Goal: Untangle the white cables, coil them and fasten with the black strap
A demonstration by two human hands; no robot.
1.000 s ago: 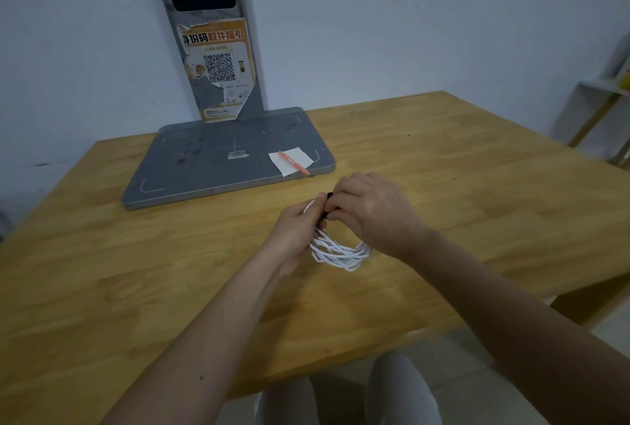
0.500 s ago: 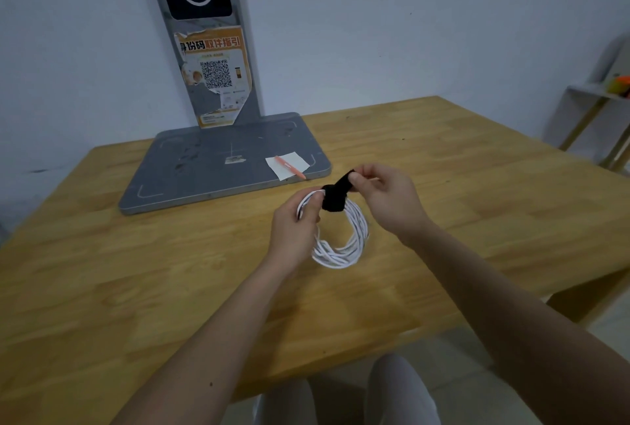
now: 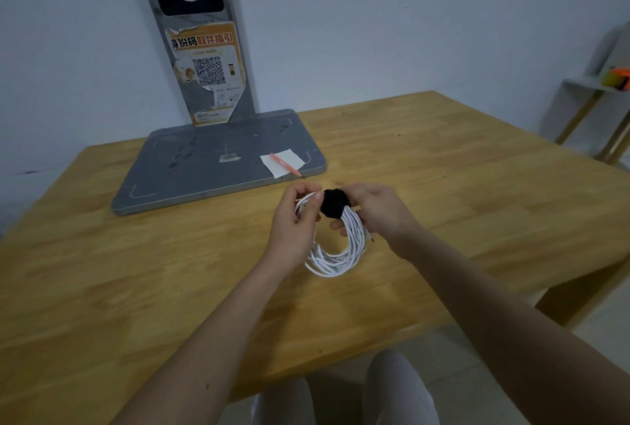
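I see the cables point(image 3: 335, 249) coiled into one white loop, held above the bench point(image 3: 443, 186) between my hands. The strap point(image 3: 334, 203) is bunched black around the top of the coil. My left hand point(image 3: 296, 220) pinches the coil just beside the strap; my right hand point(image 3: 376, 209) curls its fingers round strap and cable on the other side. I judge the risk is the strap not gripping itself: if its end lifts when I let go, the turns spring apart. A loose cable end by my right wrist could also slip free.
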